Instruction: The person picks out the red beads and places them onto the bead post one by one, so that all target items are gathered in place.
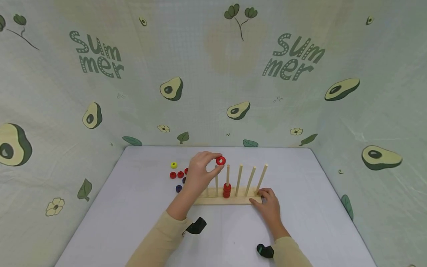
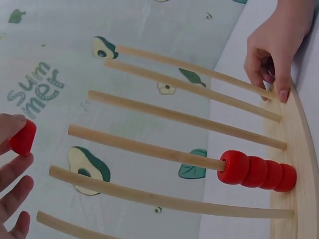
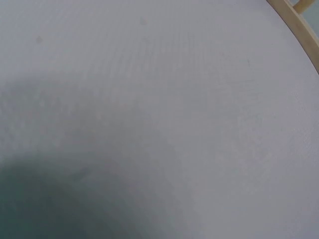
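Observation:
My left hand (image 1: 199, 171) pinches a red bead (image 2: 25, 137) between thumb and fingertips, its hole facing the head camera. It is held up near the tops of the pegs on a wooden peg rack (image 1: 221, 200). One middle peg carries a stack of several red beads (image 1: 227, 191) at its foot; in the left wrist view the neighbouring pegs (image 2: 184, 117) are bare. At the rack's right end, my right hand (image 1: 270, 208) grips the base beside the last peg, thumb in front. My left hand and forearm hide part of the rack's left side.
Left of the rack lie loose beads on the white table (image 1: 123, 207): a yellow bead (image 1: 174, 165), several red beads (image 1: 172, 175) and dark blue beads (image 1: 178, 188), some partly behind my left hand. A printed cloth (image 1: 207, 55) surrounds the table's back and sides.

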A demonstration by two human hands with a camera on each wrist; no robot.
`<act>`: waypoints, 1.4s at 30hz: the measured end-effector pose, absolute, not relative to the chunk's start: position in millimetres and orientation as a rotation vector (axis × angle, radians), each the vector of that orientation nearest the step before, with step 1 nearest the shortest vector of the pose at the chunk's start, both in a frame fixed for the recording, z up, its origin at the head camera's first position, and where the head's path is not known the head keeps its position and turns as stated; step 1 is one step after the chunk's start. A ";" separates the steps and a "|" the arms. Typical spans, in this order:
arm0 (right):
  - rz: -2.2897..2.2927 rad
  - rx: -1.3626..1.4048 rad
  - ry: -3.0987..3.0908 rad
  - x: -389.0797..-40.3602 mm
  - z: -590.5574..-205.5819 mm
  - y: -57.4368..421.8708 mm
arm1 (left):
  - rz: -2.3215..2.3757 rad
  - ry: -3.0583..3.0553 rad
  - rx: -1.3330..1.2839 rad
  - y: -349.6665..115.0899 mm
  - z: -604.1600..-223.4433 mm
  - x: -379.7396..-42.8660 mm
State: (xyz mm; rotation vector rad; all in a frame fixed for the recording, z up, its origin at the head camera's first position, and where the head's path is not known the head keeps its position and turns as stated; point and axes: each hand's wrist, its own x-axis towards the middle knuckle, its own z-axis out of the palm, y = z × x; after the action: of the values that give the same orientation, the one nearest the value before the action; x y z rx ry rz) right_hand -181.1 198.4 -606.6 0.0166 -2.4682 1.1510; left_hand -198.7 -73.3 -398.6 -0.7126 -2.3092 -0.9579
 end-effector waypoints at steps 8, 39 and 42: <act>1.156 0.020 -2.468 -181.8 -605.8 200.0 | -0.932 -2.343 -0.740 -65.6 -401.1 -198.7; 1.171 0.019 -2.484 -181.5 -603.3 199.5 | -0.864 -2.464 -0.748 -60.2 -409.4 -201.1; 1.171 0.021 -2.483 -181.7 -604.0 199.5 | -0.866 -2.458 -0.747 -60.5 -410.3 -201.3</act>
State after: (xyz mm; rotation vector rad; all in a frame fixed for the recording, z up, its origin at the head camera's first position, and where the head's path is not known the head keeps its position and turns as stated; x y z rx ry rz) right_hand -181.7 199.5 -604.0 0.0209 -2.4826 1.1709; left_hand -201.3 -60.5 -410.3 -0.7466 -2.4576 -0.8663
